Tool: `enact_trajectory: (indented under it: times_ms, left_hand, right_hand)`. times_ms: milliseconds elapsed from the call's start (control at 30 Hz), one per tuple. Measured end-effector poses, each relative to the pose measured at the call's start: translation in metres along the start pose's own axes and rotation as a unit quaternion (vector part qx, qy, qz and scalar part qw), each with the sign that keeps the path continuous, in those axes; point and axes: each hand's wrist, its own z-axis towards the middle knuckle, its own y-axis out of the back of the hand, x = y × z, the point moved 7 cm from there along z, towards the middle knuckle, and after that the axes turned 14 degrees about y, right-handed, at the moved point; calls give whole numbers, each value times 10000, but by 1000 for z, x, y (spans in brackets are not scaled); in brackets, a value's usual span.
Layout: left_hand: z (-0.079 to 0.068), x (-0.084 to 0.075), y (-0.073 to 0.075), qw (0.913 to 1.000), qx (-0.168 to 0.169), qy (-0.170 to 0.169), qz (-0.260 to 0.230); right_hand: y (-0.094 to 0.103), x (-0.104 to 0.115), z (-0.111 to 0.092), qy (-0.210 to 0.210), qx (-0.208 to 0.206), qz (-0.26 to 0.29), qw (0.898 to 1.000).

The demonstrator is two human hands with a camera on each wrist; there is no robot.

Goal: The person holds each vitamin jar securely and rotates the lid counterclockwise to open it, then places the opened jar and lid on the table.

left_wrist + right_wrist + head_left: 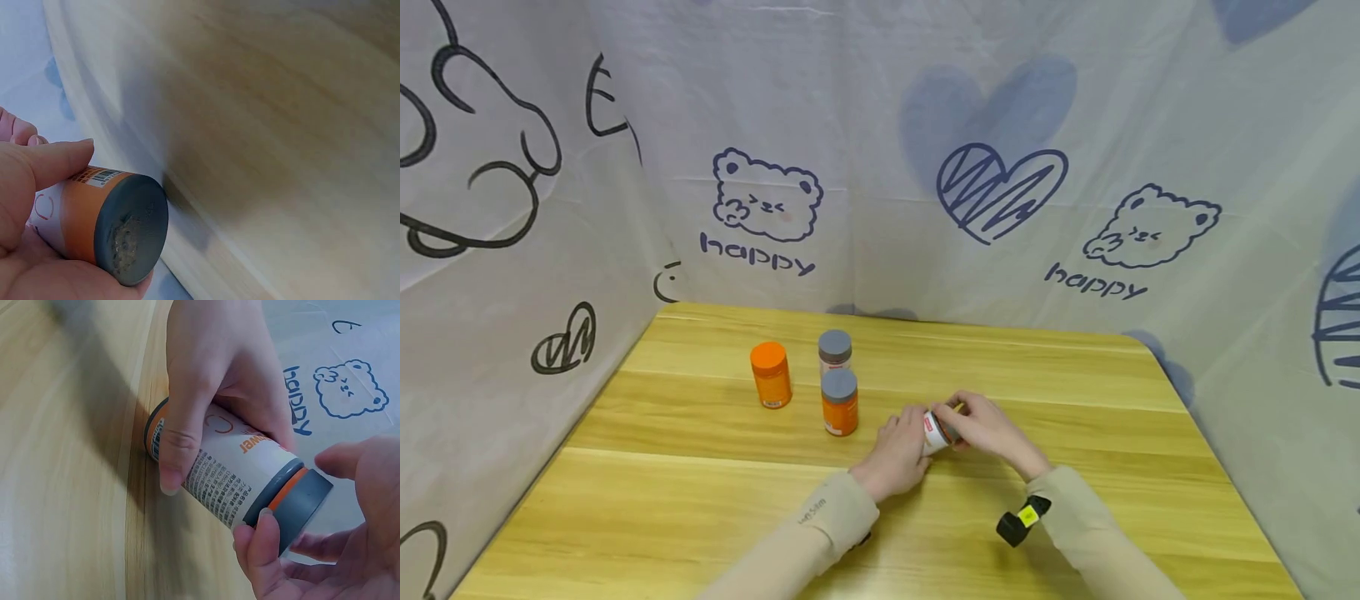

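My left hand grips the body of a small pill bottle, which is tilted low over the table. The bottle carries a white and orange printed label, and its dark grey base faces the camera in the left wrist view. At the bottle's other end, my right hand holds the grey cap with curled fingers. An orange band shows between the cap and a grey ring on the bottle. In the right wrist view the right fingertips lie at the cap's lower edge and the thumb is near its upper side.
Left of the hands stand an orange jar with an orange lid, an orange bottle with a grey lid and, just behind that, another grey-lidded bottle. The wooden table meets a printed cloth at the back.
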Motion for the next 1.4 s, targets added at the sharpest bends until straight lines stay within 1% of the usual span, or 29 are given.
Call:
enact_trajectory:
  times_ms: [133, 300, 633, 800, 967, 1067, 1233, 1300, 1400]
  left_hand:
    - [1, 1, 1, 9999, -34, 38, -98]
    - [2, 2, 1, 9998, 44, 90, -170]
    - [1, 5, -3, 9997, 176, 88, -156]
    - [0, 6, -4, 9994, 275, 24, -220]
    - [0, 7, -5, 9986, 429, 5, -316]
    - [1, 8, -4, 9981, 475, -8, -393]
    - [2, 9, -1, 9976, 545, -40, -415]
    - [3, 10, 1, 9975, 578, -61, -406]
    - [2, 10, 2, 9974, 595, -96, -406]
  right_hand:
    - [-1, 0, 0, -60, -7, 67, 10000]
    - [-1, 0, 0, -151, -36, 109, 9998]
    - [-4, 0, -1, -78, -31, 310, 9995]
    - [-4, -2, -4, 127, 108, 281, 9995]
    - [-4, -4, -4, 363, 333, 398, 9980]
    - [-5, -4, -3, 593, 435, 420, 9964]
    - [-3, 0, -2, 1078, 573, 94, 9925]
    - [-1, 3, -2, 1278, 618, -99, 9898]
    - [0, 5, -1, 1607, 679, -243, 9844]
